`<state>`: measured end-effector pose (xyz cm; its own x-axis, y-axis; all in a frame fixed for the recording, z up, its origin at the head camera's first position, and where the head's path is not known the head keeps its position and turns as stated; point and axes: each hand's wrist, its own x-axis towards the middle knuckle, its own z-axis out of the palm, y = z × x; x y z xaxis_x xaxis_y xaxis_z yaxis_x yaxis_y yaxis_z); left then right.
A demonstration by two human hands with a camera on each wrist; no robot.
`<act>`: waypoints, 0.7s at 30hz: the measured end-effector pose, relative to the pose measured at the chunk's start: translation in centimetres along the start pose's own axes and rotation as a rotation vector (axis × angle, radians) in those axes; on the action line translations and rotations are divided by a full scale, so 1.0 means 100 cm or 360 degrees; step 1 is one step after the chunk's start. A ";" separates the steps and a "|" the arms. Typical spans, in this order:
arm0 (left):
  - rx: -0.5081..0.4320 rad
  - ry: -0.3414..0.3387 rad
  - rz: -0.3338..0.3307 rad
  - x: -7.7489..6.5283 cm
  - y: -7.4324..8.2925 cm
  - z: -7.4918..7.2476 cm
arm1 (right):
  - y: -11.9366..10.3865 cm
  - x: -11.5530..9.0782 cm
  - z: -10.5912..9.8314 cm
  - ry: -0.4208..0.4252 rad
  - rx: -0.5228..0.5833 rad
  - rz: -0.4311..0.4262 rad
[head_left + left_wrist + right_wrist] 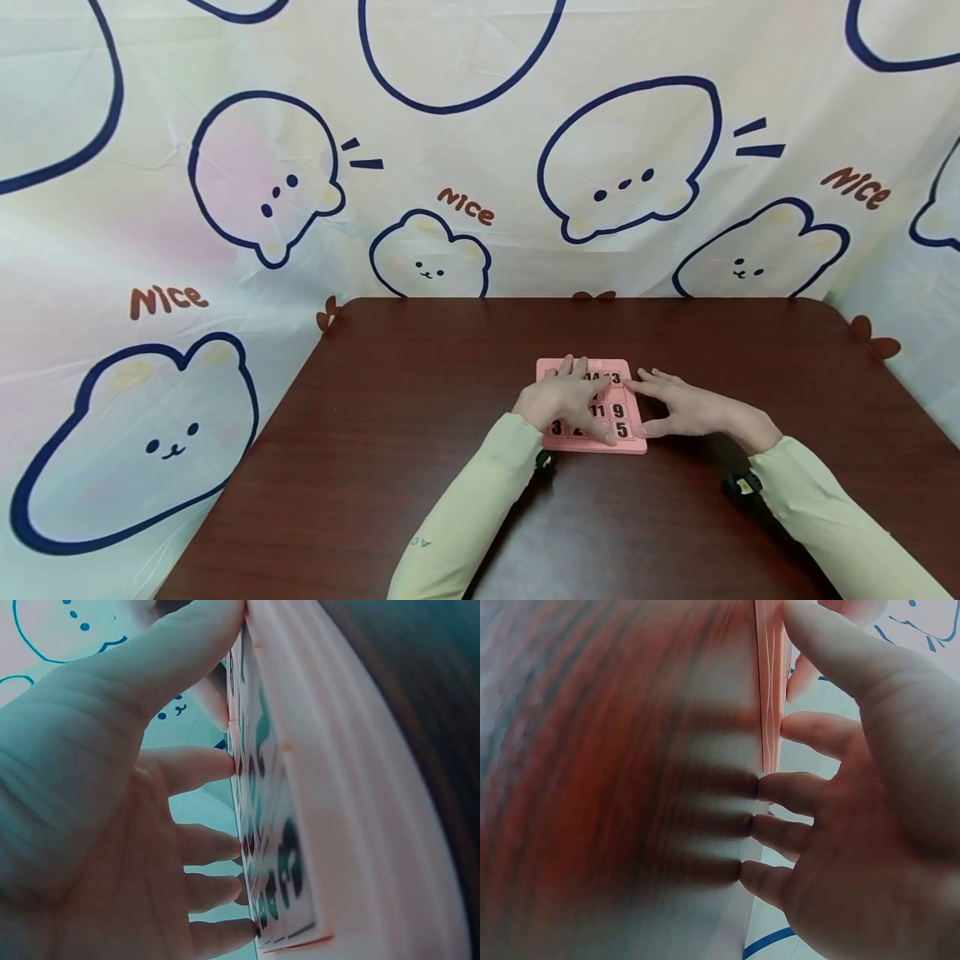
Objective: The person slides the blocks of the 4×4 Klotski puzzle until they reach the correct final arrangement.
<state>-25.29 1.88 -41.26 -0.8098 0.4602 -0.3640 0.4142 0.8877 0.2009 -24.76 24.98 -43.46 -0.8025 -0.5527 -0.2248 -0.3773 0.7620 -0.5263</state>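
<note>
A pink number sliding puzzle (618, 411) lies flat on the table, its white tiles printed with black numbers such as 13, 11, 9 and 5. Spread across its left part is my left hand (558, 402), covering several tiles. In the left wrist view, that hand's fingertips (214, 846) meet the tile face, fingers nearly straight. My right hand (690, 410) is at the puzzle's right side, thumb and index finger at its edge. The right wrist view shows the other fingertips (769, 786) on or just over the tabletop beside the pink rim (769, 682).
The dark brown wooden table (420, 367) extends around the puzzle on all sides. Behind it hangs a pale cloth (510, 158) printed with blue-outlined cartoon animals. A black wrist device (742, 485) sits under the right cuff, and another (544, 460) under the left.
</note>
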 end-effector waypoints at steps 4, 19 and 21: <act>0.0010 0.0001 -0.0004 -0.001 0.001 0.000 | 0.000 0.000 0.000 0.0002 0.0005 -0.0006; 0.0112 0.0038 0.0085 -0.012 0.012 -0.003 | 0.002 0.000 0.001 0.0015 -0.0009 -0.0025; 0.0098 0.0033 0.0090 -0.012 0.011 -0.003 | 0.002 0.000 0.001 0.0019 -0.0012 -0.0025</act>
<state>-24.02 2.29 -40.32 -0.7925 0.5097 -0.3348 0.4837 0.8597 0.1638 -24.77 25.04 -43.66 -0.8016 -0.5609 -0.2068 -0.3936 0.7556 -0.5236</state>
